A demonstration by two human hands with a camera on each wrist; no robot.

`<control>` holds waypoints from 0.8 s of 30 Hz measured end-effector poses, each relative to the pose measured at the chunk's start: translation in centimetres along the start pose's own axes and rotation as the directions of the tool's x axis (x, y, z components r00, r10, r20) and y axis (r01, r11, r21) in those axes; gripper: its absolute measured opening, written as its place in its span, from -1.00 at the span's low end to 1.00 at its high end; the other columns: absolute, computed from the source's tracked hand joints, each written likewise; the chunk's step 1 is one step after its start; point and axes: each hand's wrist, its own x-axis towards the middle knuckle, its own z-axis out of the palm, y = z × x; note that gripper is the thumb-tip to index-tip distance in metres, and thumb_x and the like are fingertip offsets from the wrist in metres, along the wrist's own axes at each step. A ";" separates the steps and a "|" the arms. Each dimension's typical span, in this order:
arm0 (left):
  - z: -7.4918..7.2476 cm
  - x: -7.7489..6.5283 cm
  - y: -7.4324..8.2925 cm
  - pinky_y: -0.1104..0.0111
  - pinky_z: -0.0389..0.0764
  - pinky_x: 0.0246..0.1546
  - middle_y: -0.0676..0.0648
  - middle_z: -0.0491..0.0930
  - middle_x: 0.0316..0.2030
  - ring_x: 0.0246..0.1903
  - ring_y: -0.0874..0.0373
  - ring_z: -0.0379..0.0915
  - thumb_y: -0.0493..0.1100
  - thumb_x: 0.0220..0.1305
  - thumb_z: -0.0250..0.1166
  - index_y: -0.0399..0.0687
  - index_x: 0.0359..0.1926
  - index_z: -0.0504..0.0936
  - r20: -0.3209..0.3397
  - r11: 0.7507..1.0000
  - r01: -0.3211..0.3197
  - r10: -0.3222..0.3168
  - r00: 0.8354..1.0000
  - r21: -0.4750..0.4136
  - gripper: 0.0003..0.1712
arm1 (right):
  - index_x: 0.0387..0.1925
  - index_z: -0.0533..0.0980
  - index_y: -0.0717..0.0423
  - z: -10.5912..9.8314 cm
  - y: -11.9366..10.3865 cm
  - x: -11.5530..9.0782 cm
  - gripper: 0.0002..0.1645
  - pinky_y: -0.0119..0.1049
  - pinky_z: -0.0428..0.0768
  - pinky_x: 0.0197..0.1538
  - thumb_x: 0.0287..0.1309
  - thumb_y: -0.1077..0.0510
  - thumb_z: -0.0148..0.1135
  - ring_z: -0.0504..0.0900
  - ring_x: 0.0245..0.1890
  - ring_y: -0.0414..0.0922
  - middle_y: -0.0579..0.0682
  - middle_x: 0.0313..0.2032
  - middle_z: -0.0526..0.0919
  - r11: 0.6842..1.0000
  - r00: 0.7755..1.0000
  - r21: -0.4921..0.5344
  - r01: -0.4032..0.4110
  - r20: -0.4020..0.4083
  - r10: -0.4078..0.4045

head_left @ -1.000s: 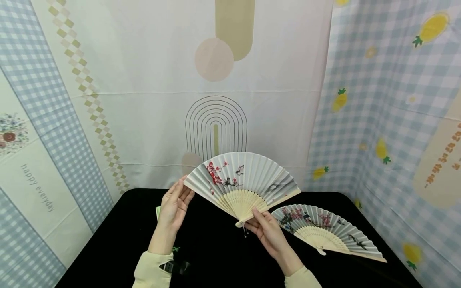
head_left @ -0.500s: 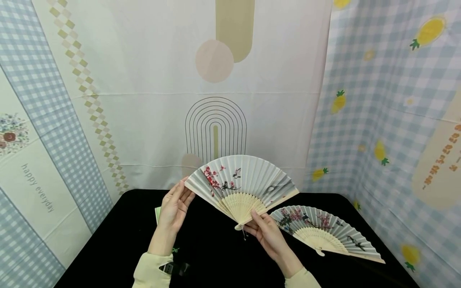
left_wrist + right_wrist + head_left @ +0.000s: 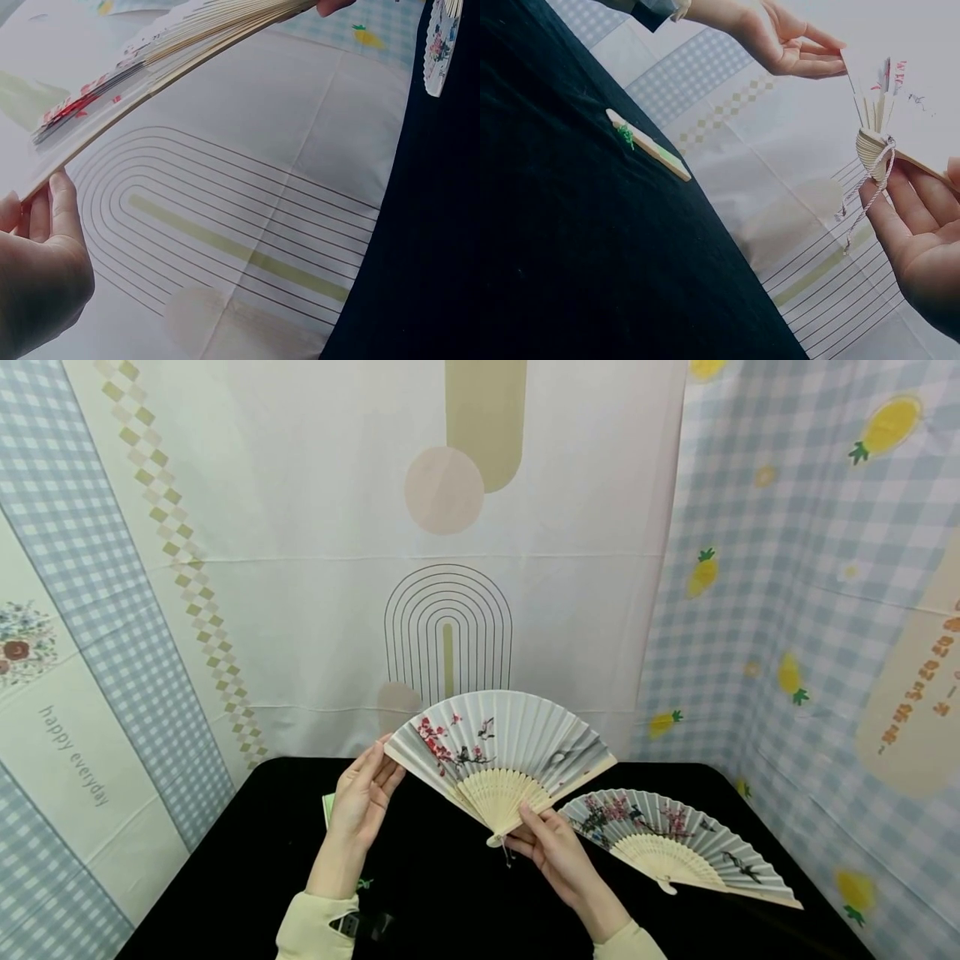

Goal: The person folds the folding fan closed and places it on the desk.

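1. A plum-blossom folding fan (image 3: pixel 502 735) is standing spread in the air, its painted leaf facing the wearer and arching toward 12 o'clock, its pivot pointing to 6.
2. The left hand (image 3: pixel 362 797) is reaching in at the fan's 9 o'clock; its fingertips are grasping the outer end of the near guard stick.
3. The right hand (image 3: pixel 558 856) is sitting at the pivot's 3 o'clock – the thumb is pressing the front of the opposite guard stick, while the fingers are supporting it from behind.
4. A pale twisted cord (image 3: pixel 885 177) is dangling from the pivot, close to the right hand's fingertips.
5. At the held fan's 4 o'clock, a second folding fan (image 3: pixel 678 847) is lying spread on the black tablecloth (image 3: pixel 247 868), showing pink blossoms and a dark bird; the right hand is covering part of its near end in the head view.
6. At the held fan's 8 o'clock, a slim wood-and-green object (image 3: pixel 651 146) – seemingly a closed fan – is lying on the cloth with a green tassel (image 3: pixel 625 136) beside it; the left arm is mostly hiding it from the head camera.
7. A dark wristwatch (image 3: pixel 347 925) is showing at the left cuff.
8. A pineapple-print gingham curtain (image 3: pixel 795 543) is hanging at 2 o'clock.
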 end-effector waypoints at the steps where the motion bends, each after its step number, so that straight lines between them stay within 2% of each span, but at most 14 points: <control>1: 0.0 0.0 0.0 0.42 0.65 -0.01 -0.05 0.74 -0.09 -0.06 0.19 0.67 -0.20 0.62 -0.03 -0.05 0.02 0.73 0.005 1.000 0.003 -0.003 1.000 -0.001 -0.63 | 0.17 0.37 0.35 0.0 0.0 0.0 -0.57 -0.18 0.62 0.15 0.58 0.05 -0.01 0.69 0.03 -0.10 0.05 -0.02 0.69 1.000 1.000 -0.006 -0.005 -0.004 0.005; 4: -0.2 0.0 0.0 0.42 0.65 -0.01 -0.06 0.74 -0.09 -0.05 0.18 0.67 -0.19 0.61 -0.02 -0.05 0.02 0.73 0.009 1.000 0.011 -0.011 1.000 -0.002 -0.64 | 0.23 0.31 0.41 0.1 0.1 0.0 -0.49 -0.19 0.63 0.15 0.57 0.03 -0.01 0.70 0.02 -0.10 0.07 -0.01 0.69 1.000 1.000 -0.028 -0.013 -0.010 0.012; 7: -0.2 0.0 0.0 0.41 0.65 0.00 -0.05 0.74 -0.08 -0.05 0.19 0.67 -0.18 0.61 0.00 -0.04 0.02 0.73 -0.004 1.000 0.027 -0.027 1.000 0.005 -0.65 | 0.20 0.35 0.38 0.0 0.3 0.0 -0.51 -0.18 0.63 0.14 0.57 0.03 0.00 0.70 0.02 -0.10 0.08 0.00 0.70 0.999 1.000 -0.027 -0.024 -0.004 0.024; 12: -0.2 -0.1 0.1 0.40 0.63 0.03 -0.02 0.73 -0.07 -0.03 0.20 0.66 -0.14 0.60 0.02 0.01 0.02 0.73 -0.042 0.998 0.057 -0.055 0.998 0.035 -0.67 | -0.06 0.41 0.24 -0.2 0.3 0.0 -0.68 -0.18 0.63 0.14 0.55 0.02 0.05 0.70 0.02 -0.10 0.10 -0.01 0.70 0.998 0.998 0.001 -0.060 0.008 0.060; 15: -0.2 -0.1 0.1 0.39 0.63 0.04 -0.01 0.73 -0.07 -0.03 0.20 0.66 -0.13 0.60 0.02 0.02 0.02 0.73 -0.051 0.996 0.073 -0.071 0.996 0.044 -0.68 | -0.19 0.40 0.19 -0.3 0.3 0.0 -0.70 -0.17 0.63 0.14 0.54 0.01 0.06 0.71 0.01 -0.10 0.09 -0.02 0.70 0.997 0.997 -0.001 -0.074 0.017 0.074; 24: -0.4 -0.1 0.2 0.41 0.65 0.00 -0.01 0.73 -0.08 -0.04 0.20 0.66 -0.14 0.61 0.01 0.02 0.03 0.72 -0.051 0.994 0.098 -0.096 0.994 0.041 -0.68 | -0.18 0.47 0.19 -0.3 0.5 0.1 -0.69 -0.17 0.62 0.16 0.55 0.01 0.03 0.70 0.02 -0.11 0.07 -0.01 0.70 0.995 0.995 -0.035 -0.090 0.046 0.091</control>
